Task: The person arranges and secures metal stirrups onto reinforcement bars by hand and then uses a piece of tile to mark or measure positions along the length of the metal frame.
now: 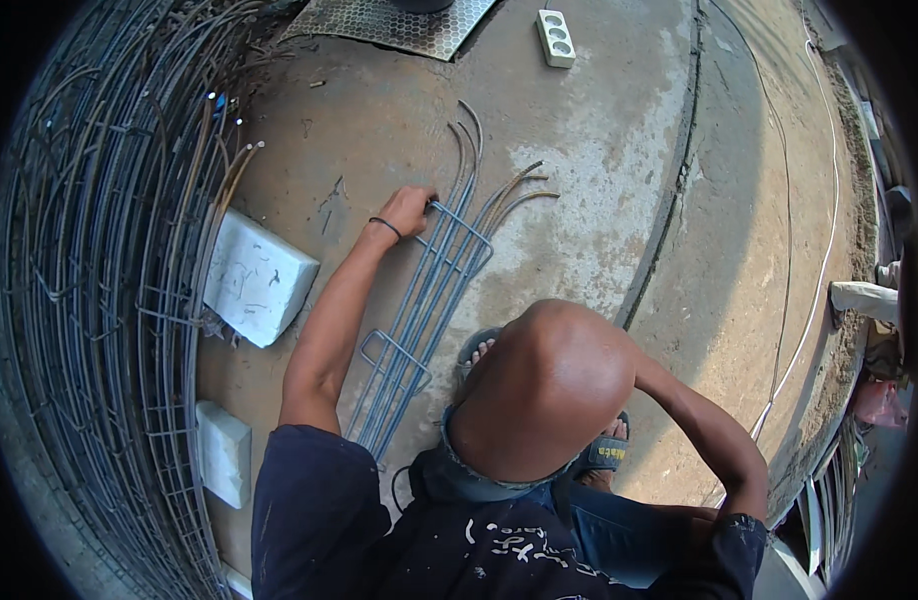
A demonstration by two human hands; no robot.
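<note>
A narrow rebar cage (414,310) lies on the concrete in front of me, its several long bars running from beside my left upper arm to curved, hooked far ends. My left hand (409,210), a dark band on its wrist, is closed at the left corner of the far rectangular stirrup (466,238). A second stirrup (396,362) crosses the bars nearer to me. My right forearm (694,405) passes behind my raised knee, which hides the right hand.
Long stacked rebar cages (109,290) fill the left side, beside white foam blocks (254,275). Far off are a patterned metal sheet (389,22) and a white power strip (556,40). A cable (829,200) runs along the right. My sandalled feet stand right of the cage.
</note>
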